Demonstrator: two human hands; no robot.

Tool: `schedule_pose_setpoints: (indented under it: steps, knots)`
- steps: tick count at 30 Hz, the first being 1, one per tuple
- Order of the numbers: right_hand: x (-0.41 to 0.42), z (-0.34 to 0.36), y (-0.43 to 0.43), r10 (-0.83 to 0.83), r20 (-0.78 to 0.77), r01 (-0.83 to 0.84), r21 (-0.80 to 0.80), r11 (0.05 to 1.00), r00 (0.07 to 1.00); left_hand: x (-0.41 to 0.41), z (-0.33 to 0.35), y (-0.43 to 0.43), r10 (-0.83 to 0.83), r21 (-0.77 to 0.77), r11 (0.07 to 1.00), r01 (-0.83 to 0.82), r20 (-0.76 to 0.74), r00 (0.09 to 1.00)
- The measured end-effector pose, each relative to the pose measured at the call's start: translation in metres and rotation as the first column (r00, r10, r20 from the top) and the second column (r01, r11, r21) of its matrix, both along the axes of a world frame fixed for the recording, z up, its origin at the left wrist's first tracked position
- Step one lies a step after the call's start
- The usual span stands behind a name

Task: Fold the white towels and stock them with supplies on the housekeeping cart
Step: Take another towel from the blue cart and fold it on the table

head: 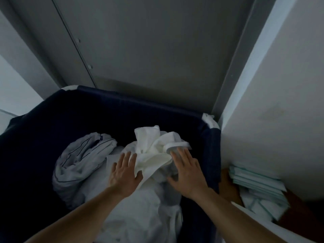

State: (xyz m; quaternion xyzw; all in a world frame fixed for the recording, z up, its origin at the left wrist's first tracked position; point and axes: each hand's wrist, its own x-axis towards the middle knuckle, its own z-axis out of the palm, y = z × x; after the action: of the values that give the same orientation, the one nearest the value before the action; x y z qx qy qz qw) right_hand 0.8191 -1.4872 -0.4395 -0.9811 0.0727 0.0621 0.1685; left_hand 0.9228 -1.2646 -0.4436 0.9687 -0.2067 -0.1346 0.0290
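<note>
White towel point(154, 149) lies crumpled on top of a pile of white linen point(140, 216) inside a dark blue cloth bin point(52, 120). It sits near the bin's back right corner, w/ one thick hem curled up on its right side. Left hand point(123, 173) is spread flat w/ straight fingers, resting on the towel's left edge. Right hand point(188, 174) is flat too, fingers straight & close together, tips touching the curled hem. Neither hand pinches anything. Left of the towel, in the same bin, is a rolled bundle of white cloth w/ thin dark lines point(82, 160). Right of the bin, outside it, a stack of flat pale things w/ light blue edges point(257, 181) lies beside a white wall point(280, 85); can't tell if cloth or packs. Behind the bin is a grey door point(149, 41).
</note>
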Motion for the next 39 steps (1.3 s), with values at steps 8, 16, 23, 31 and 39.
schedule_pose_setpoints:
  steps: [8, 16, 23, 31, 39]
  knots:
    - [0.132, -0.082, 0.009, -0.132, -0.289, 0.114, -0.078, 0.99, 0.948, 0.111, -0.062, 0.005, -0.161, -0.037, 0.986, 0.16, -0.028, 0.987]
    - [0.201, -0.132, 0.007, -0.156, -0.563, 0.17, -0.028, 0.985, 0.812, 0.184, -0.095, 0.01, -0.251, -0.079, 0.965, 0.252, 0.02, 0.968]
    - [0.129, -0.172, 0.049, -0.13, -0.616, 0.31, 0.195, 0.93, 0.777, 0.166, -0.116, 0.01, -0.346, -0.086, 0.937, 0.338, -0.092, 0.934]
    - [0.094, -0.072, 0.055, -0.353, -0.351, 0.489, 0.467, 0.737, 0.867, 0.122, -0.051, 0.004, -0.5, -0.341, 0.861, 0.378, -0.423, 0.756]
    - [0.039, 0.097, 0.054, -0.364, 0.026, 0.273, 0.612, 0.742, 0.931, 0.047, 0.075, -0.002, -0.487, -0.518, 0.818, 0.251, -0.389, 0.782]
